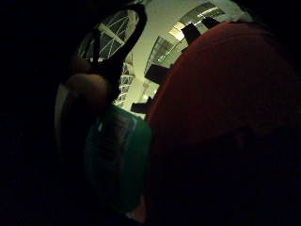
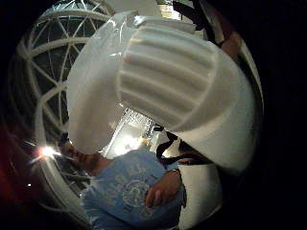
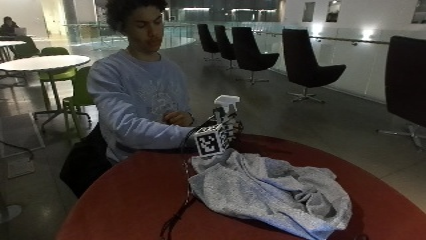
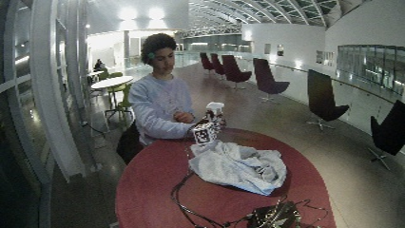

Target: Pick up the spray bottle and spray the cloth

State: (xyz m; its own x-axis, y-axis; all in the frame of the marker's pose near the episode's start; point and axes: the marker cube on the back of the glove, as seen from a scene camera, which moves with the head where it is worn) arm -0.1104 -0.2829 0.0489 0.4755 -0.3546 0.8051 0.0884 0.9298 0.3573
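While the gloved right hand point(image 3: 225, 131) grips the spray bottle point(image 3: 226, 103) upright, fingers curled round it, the grey cloth point(image 3: 273, 192) lies just beside it on the red table point(image 3: 126, 200).

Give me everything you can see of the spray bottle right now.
The spray bottle stands roughly upright above the near edge of the red table, held in the gloved right hand, whose fingers wrap its body. Its white plastic spray head, ribbed on one side, shows above the hand and fills the thumb-side palm view. The little-finger-side view shows a teal body with a label. The grey cloth lies crumpled just beside and below it; contact cannot be told.
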